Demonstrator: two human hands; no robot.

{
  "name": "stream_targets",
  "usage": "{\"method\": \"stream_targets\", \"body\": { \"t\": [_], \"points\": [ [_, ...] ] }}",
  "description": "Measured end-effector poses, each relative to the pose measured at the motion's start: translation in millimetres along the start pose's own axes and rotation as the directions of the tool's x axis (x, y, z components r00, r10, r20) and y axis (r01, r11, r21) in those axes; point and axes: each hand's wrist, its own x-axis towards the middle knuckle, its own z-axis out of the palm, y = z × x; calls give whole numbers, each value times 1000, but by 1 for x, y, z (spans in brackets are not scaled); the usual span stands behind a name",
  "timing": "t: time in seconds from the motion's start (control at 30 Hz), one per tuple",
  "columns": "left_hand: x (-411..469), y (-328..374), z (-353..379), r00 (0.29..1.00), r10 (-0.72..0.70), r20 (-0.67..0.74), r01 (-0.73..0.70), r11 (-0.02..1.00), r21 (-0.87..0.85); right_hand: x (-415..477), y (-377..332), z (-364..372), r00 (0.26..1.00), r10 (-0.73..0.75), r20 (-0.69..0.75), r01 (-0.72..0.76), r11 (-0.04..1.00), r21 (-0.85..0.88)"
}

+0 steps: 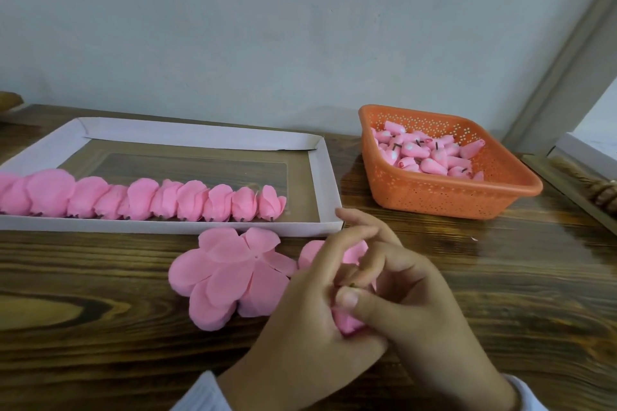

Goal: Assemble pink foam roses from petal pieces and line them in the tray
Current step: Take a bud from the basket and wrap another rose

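My left hand (310,307) and my right hand (410,297) meet at the table's front, both curled round one pink foam rose (347,324) with a short dark stem tip between the fingers. A petal piece (310,252) shows behind the fingers. A flat stack of pink petal pieces (227,277) lies on the table to the left of my hands. Behind it, a white cardboard tray (320,177) holds a row of several finished pink roses (143,198) along its near wall.
An orange perforated basket (500,190) at the back right holds several pink rose buds (430,152) with dark stems. A wall rises behind the wooden table (100,327). A framed object with brown twisted rope (601,193) lies at the far right edge.
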Motion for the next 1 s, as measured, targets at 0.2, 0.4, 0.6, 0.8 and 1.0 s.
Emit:
{"method": "stream_targets", "body": {
  "t": [0.2,0.4,0.6,0.8,1.0],
  "points": [
    [2,0,4,985,-162,66,170,976,-139,0,6,-3,981,114,-157,-92,986,140],
    [2,-3,6,936,-326,-128,304,938,-168,16,4,-4,943,273,-190,-256,961,109],
    [10,4,-23,661,-244,-710,-42,932,-360,51,-10,-7,985,147,-89,-171,855,-490],
    [20,7,-43,536,-389,-750,-209,799,-564,37,15,42,898,149,415,318,432,-844],
    [19,5,-42,513,-469,-719,-150,775,-613,35,20,46,904,80,419,362,374,-854]
  ]
}}
